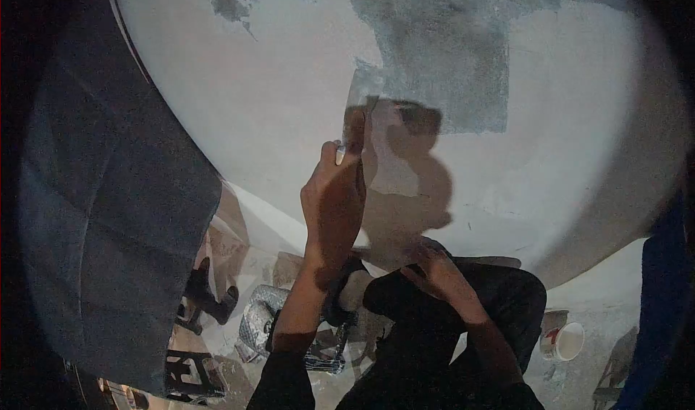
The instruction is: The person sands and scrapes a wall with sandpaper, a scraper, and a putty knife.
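Left grip closed on scraper, forearm raised to wall, right hand on knee, grip unclear.

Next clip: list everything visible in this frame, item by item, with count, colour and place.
wall: one, white, fills the upper frame
grey patch: one, rough grey, upper middle of the wall
scraper: one, pale blade, against the wall at the patch's lower left corner
panel: one, dark grey, left side
cup: one, white with a red mark, floor at lower right
bag: one, silvery, crumpled, floor under the left arm
blue object: one, right edge, cut off
knee: one, dark trousers, bottom middle
left hand: raised, gripping the scraper
right hand: low, resting on the knee
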{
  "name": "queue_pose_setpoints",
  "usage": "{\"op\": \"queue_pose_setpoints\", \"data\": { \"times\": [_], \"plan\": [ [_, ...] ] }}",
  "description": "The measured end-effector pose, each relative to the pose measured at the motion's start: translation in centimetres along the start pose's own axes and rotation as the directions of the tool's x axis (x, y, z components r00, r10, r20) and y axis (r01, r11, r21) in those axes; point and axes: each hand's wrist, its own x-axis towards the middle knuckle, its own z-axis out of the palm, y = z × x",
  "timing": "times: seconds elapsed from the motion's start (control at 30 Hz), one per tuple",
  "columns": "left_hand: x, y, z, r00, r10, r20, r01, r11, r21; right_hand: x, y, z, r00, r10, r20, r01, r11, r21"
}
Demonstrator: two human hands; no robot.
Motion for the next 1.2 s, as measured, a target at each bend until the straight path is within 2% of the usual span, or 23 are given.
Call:
{"op": "queue_pose_setpoints", "data": {
  "times": [0.07, 0.13, 0.23, 0.3, 0.37, 0.43, 0.47, 0.53, 0.63, 0.67, 0.73, 0.83, 0.9, 1.03, 1.13, 1.2],
  "plan": [
    [0.6, 0.5, -0.5, 1.000, -0.011, 0.023, 0.011, 1.000, 0.023, -0.3, 0.1, 0.2, 0.998, 0.033, 0.062, -0.032, 0.999, -0.017],
    [0.3, 0.3, -0.4, 0.998, -0.031, 0.047, 0.028, 0.998, 0.053, -0.1, -0.7, -0.4, 0.995, 0.064, 0.076, -0.069, 0.996, 0.058],
    [0.0, -0.2, 0.5, 1.000, 0.006, -0.016, -0.007, 1.000, -0.023, 0.0, -0.4, -0.2, 0.997, 0.029, 0.072, -0.031, 0.999, 0.031],
    [0.2, 0.0, 0.4, 0.999, 0.012, 0.052, -0.017, 0.995, 0.101, -0.3, 0.3, 0.6, 0.999, 0.039, 0.038, -0.040, 0.999, 0.020],
    [0.4, 0.2, 0.2, 0.998, 0.016, 0.055, -0.021, 0.996, 0.091, -0.6, 0.6, 1.1, 0.999, 0.049, 0.023, -0.049, 0.999, 0.016],
    [0.0, 0.1, 0.1, 0.998, 0.016, 0.056, -0.021, 0.996, 0.090, -0.5, 0.8, 1.2, 0.980, 0.132, 0.152, -0.150, 0.982, 0.112],
    [-0.5, 0.0, 0.3, 1.000, 0.008, 0.030, -0.009, 0.999, 0.051, -0.6, 0.5, 1.1, 0.980, 0.129, 0.150, -0.146, 0.983, 0.111],
    [-0.1, 0.0, 0.5, 1.000, 0.008, -0.008, -0.008, 1.000, 0.005, -0.6, -0.2, 0.4, 0.994, 0.087, 0.068, -0.084, 0.996, -0.043],
    [0.3, -0.1, 0.4, 1.000, 0.001, 0.002, -0.001, 1.000, -0.019, -0.4, 0.2, 0.4, 0.997, 0.022, 0.078, -0.018, 0.998, -0.056],
    [0.4, 0.3, 0.0, 1.000, -0.005, 0.017, 0.004, 1.000, 0.028, -0.5, 0.1, 0.4, 0.996, 0.022, 0.084, -0.017, 0.998, -0.055],
    [0.1, 0.0, -0.1, 0.999, -0.010, 0.030, 0.008, 0.997, 0.078, -0.2, -0.4, 0.2, 0.990, 0.099, 0.104, -0.096, 0.995, -0.031],
    [0.3, -0.5, 0.3, 0.998, 0.063, -0.023, -0.064, 0.997, -0.031, -0.4, 0.3, 0.9, 0.999, 0.032, 0.021, -0.031, 0.999, -0.029],
    [0.8, -0.3, -0.1, 0.998, 0.038, 0.056, -0.045, 0.991, 0.125, -0.5, 0.9, 1.1, 0.999, 0.033, 0.039, -0.032, 0.999, -0.028],
    [0.0, -0.8, 0.3, 0.998, 0.059, -0.009, -0.059, 0.998, -0.001, -0.3, 0.1, 0.7, 0.994, 0.070, 0.085, -0.069, 0.997, -0.016],
    [0.5, -0.4, 0.1, 0.997, 0.059, 0.044, -0.062, 0.995, 0.078, -0.5, 0.6, 1.3, 0.997, 0.059, 0.044, -0.056, 0.996, -0.064],
    [1.1, 0.0, -0.5, 0.996, 0.035, 0.083, -0.048, 0.986, 0.159, -0.4, 0.7, 1.1, 0.993, 0.084, 0.086, -0.081, 0.996, -0.036]
  ]
}}
